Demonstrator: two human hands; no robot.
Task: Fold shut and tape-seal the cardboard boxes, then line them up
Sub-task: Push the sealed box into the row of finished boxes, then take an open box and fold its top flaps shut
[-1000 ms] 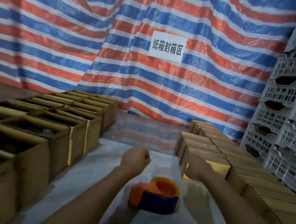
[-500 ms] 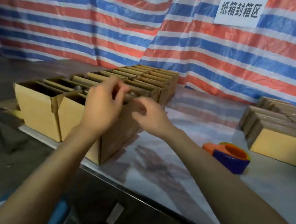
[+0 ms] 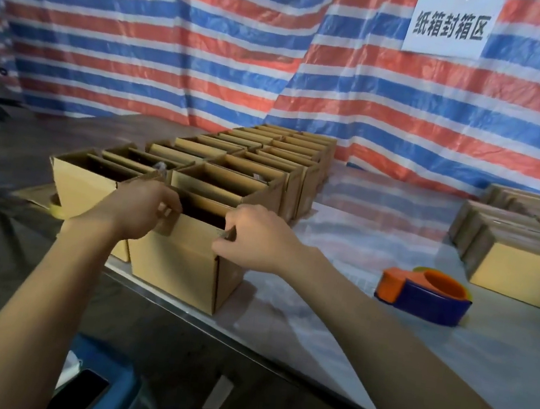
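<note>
An open cardboard box [image 3: 182, 261] stands at the near left corner of the table, at the front of two rows of open boxes [image 3: 267, 159]. My left hand [image 3: 139, 209] grips the left end of the box's near top edge. The fingers of my right hand [image 3: 254, 236] pinch the right end of that same edge. An orange and blue tape dispenser [image 3: 423, 293] lies on the table to the right of my right hand. Sealed boxes [image 3: 523, 275] sit lined up at the far right.
The table [image 3: 349, 318] is covered in clear plastic sheet and its front edge runs diagonally below the held box. A striped tarp [image 3: 214, 42] with a white sign [image 3: 452, 22] hangs behind. A blue object [image 3: 114, 386] lies on the floor near my legs.
The view swung left from the sealed boxes and dispenser to the open boxes. Both hands moved to the nearest open box and took hold of its near top edge.
</note>
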